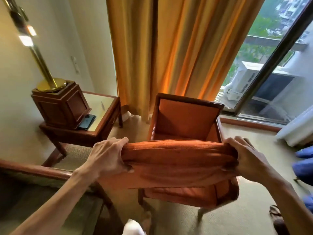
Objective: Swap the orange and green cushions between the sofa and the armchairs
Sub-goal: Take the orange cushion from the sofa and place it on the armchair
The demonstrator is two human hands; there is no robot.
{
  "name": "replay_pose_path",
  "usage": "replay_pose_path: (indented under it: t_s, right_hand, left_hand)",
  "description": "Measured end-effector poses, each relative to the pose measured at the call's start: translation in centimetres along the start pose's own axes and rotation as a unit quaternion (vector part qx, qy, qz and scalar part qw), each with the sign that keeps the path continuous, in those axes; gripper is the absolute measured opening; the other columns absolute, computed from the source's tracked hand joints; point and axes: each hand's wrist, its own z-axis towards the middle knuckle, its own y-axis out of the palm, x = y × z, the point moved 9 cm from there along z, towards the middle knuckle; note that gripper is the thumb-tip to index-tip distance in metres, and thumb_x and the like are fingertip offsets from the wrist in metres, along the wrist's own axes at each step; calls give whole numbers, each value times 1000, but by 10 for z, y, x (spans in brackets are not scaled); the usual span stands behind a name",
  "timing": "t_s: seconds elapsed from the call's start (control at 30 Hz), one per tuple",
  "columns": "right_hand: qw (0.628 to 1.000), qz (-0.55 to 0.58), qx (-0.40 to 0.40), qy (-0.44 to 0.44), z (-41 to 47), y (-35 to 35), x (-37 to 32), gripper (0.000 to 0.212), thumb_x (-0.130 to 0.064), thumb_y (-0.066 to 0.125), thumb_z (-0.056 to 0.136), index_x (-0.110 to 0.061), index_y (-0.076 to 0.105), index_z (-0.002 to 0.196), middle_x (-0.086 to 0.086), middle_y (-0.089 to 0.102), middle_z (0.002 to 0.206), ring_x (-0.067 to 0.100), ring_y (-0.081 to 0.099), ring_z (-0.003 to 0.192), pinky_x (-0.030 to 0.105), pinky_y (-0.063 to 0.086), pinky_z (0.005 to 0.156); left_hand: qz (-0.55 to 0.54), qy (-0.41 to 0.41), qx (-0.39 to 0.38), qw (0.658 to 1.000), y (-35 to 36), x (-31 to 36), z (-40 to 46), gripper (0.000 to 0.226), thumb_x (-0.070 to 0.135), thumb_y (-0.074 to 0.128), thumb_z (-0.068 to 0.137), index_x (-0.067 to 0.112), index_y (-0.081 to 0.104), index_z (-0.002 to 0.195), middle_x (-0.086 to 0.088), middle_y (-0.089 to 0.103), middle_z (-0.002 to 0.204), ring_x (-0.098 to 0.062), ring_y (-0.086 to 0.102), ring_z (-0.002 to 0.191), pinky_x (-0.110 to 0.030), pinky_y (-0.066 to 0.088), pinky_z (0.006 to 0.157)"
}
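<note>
An orange seat cushion hangs in the air in front of me, held flat by both ends. My left hand grips its left edge and my right hand grips its right edge. Just beyond and below it stands an armchair with a dark wooden frame and orange upholstery; its back and inner seat well show above the cushion. The cushion hides most of the chair's seat. No green cushion is in view.
A wooden side table with a brass lamp on a box stands left of the chair. Orange curtains and a window lie behind. A sofa arm runs along the lower left. Something blue sits at the right edge.
</note>
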Motion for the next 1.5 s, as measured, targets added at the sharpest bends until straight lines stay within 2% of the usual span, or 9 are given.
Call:
replay_pose_path:
  t_s: [0.17, 0.33, 0.47, 0.57, 0.67, 0.93, 1.07, 1.3, 1.5]
  right_hand:
    - [997, -29, 44, 52, 28, -47, 89, 78, -34, 93, 54, -45, 45, 114, -20, 43, 101, 13, 41, 103, 48, 52, 71]
    - [992, -79, 13, 97, 68, -40, 155, 70, -41, 82, 56, -41, 46, 116, -20, 38, 102, 13, 39, 106, 45, 52, 74]
    - [981, -79, -60, 165, 97, 25, 200, 70, -42, 71, 62, -43, 41, 125, -15, 41, 118, 19, 41, 115, 41, 51, 78]
    - [979, 9, -89, 184, 126, 85, 182, 85, -61, 65, 55, -44, 36, 132, -9, 39, 126, 18, 42, 115, 39, 44, 92]
    - [986, 48, -80, 141, 171, 104, 152, 88, -47, 72, 55, -44, 35, 134, -5, 39, 127, 21, 44, 116, 44, 42, 98]
    - [973, 131, -49, 186, 176, 106, 199, 107, -37, 83, 51, -45, 24, 140, -5, 34, 136, 18, 42, 117, 46, 51, 94]
    - [976, 133, -31, 171, 178, 115, 191, 109, -34, 85, 52, -46, 22, 140, -4, 34, 136, 19, 42, 117, 43, 48, 96]
    - [958, 244, -109, 101, 176, 123, 218, 123, -34, 85, 63, -39, 2, 154, -5, 26, 156, 16, 32, 142, 42, 34, 116]
    - [904, 360, -179, 146, 132, 166, 280, 137, -52, 96, 45, -57, 4, 147, -8, 23, 156, 16, 37, 141, 48, 42, 110]
  left_hand:
    - [-30, 65, 10, 997, 18, 59, 107, 79, 84, 73, 46, 35, 51, 104, 14, 58, 87, -15, 60, 81, -33, 42, 68]
    - [-83, 87, -16, 993, 81, 92, 206, 78, 81, 74, 43, 34, 52, 101, 20, 45, 82, -12, 59, 87, -32, 38, 65]
    - [-132, 38, -129, 982, 207, 91, 270, 88, 75, 77, 40, 27, 51, 109, 10, 54, 96, -20, 59, 96, -38, 46, 75]
    - [-196, -85, -206, 955, 318, 47, 271, 100, 58, 86, 43, 24, 41, 125, -3, 54, 117, -33, 54, 115, -45, 45, 95]
    - [-244, -132, -218, 936, 371, 8, 263, 131, 64, 85, 31, 21, 30, 142, -9, 48, 136, -38, 44, 130, -50, 42, 104]
    - [-212, -136, -285, 925, 323, 68, 294, 139, 51, 90, 54, 23, 0, 157, -14, -4, 165, -37, -6, 152, -51, 5, 123]
    - [-189, -5, -259, 947, 279, 183, 316, 131, 52, 83, 65, 21, -7, 157, -8, -12, 165, -37, -14, 150, -62, -3, 118]
    - [-138, 171, -169, 961, 214, 346, 343, 137, 37, 83, 69, 14, -24, 152, -14, 6, 162, -33, 2, 150, -55, -1, 122]
    - [-164, 146, -108, 970, 206, 350, 333, 136, 74, 79, 56, 45, -13, 152, -4, 38, 139, -25, 38, 129, -54, 22, 116]
